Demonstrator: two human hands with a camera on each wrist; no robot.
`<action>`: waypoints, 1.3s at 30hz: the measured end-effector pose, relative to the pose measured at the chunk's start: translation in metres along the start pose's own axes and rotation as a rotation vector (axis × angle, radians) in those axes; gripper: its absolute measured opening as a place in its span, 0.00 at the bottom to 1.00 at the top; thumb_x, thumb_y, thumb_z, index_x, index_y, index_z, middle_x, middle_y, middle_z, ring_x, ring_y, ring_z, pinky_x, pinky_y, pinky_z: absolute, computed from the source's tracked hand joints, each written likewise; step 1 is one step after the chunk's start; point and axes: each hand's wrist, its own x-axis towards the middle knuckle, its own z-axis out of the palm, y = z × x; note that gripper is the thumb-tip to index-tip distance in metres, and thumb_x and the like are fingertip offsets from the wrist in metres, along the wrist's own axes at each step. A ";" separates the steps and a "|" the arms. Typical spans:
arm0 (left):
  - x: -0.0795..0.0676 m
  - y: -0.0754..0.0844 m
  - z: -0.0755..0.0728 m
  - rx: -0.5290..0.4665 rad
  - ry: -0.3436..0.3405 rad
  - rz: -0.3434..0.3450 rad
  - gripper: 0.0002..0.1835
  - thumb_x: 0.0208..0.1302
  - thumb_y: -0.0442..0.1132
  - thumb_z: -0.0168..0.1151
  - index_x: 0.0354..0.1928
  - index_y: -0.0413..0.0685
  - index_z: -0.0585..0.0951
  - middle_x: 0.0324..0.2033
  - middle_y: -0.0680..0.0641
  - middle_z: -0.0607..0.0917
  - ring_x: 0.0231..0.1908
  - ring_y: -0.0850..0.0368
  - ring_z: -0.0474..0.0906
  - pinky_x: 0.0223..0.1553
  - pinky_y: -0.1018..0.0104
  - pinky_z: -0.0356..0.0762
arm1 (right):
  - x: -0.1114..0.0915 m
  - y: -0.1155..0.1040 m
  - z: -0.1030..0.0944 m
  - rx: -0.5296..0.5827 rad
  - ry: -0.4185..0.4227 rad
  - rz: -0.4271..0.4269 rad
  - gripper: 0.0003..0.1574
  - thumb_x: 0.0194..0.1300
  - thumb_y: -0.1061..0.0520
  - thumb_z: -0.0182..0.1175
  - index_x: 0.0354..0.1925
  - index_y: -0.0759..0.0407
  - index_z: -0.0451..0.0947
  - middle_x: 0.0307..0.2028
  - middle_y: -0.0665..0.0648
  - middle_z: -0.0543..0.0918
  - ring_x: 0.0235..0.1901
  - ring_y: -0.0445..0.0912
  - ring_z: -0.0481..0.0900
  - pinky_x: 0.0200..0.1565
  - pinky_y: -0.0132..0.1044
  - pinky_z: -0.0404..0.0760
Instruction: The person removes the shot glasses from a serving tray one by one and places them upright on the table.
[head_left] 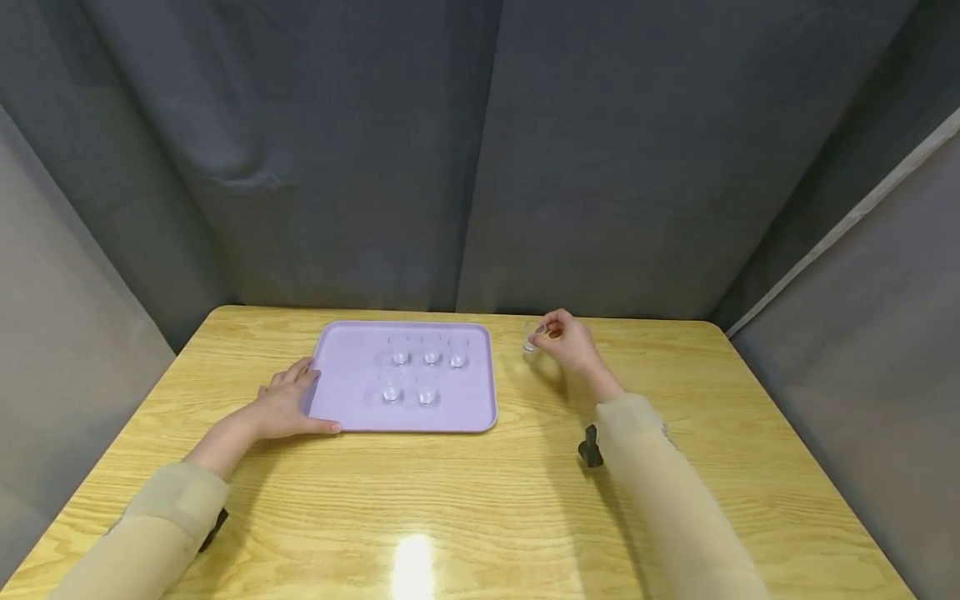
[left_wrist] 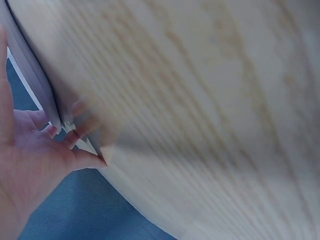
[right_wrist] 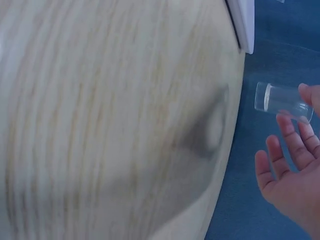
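Note:
A small clear glass [head_left: 530,340] is pinched near its rim between the thumb and fingers of my right hand [head_left: 573,346], just right of the lilac tray [head_left: 480,421]. In the right wrist view the glass [right_wrist: 280,102] has a thick clear base, and the other fingers of the right hand [right_wrist: 300,170] spread loosely below it. My left hand [head_left: 283,408] rests at the tray's front left corner, thumb along the front edge and fingers against the left rim. On the tray stand a back row of three glasses [head_left: 431,353] and a front row of two glasses [head_left: 427,393].
The tray lies on a wood-grain table [head_left: 450,483] near its back edge. Dark grey curtains [head_left: 360,183] hang right behind the table, with paler curtains at both sides. A black wrist device [head_left: 590,447] sits under the right sleeve.

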 end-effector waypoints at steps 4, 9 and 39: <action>0.000 0.002 0.000 -0.005 -0.004 -0.001 0.65 0.41 0.74 0.65 0.69 0.30 0.56 0.71 0.33 0.45 0.66 0.25 0.43 0.55 0.21 0.42 | 0.003 0.007 0.005 -0.004 0.014 0.039 0.24 0.62 0.52 0.63 0.50 0.64 0.70 0.47 0.63 0.77 0.48 0.55 0.72 0.53 0.47 0.72; -0.002 0.002 -0.001 0.009 -0.005 0.001 0.65 0.41 0.74 0.64 0.69 0.29 0.55 0.71 0.32 0.45 0.66 0.25 0.44 0.54 0.20 0.42 | 0.006 0.015 0.012 -0.006 0.032 0.068 0.23 0.62 0.52 0.63 0.50 0.63 0.70 0.47 0.63 0.76 0.47 0.54 0.72 0.51 0.46 0.73; -0.002 0.003 -0.001 0.024 -0.008 -0.001 0.65 0.41 0.75 0.63 0.68 0.29 0.56 0.71 0.32 0.46 0.66 0.24 0.44 0.54 0.20 0.43 | -0.004 -0.008 -0.009 0.027 0.001 0.006 0.35 0.64 0.51 0.62 0.64 0.61 0.63 0.58 0.64 0.72 0.58 0.61 0.67 0.58 0.52 0.69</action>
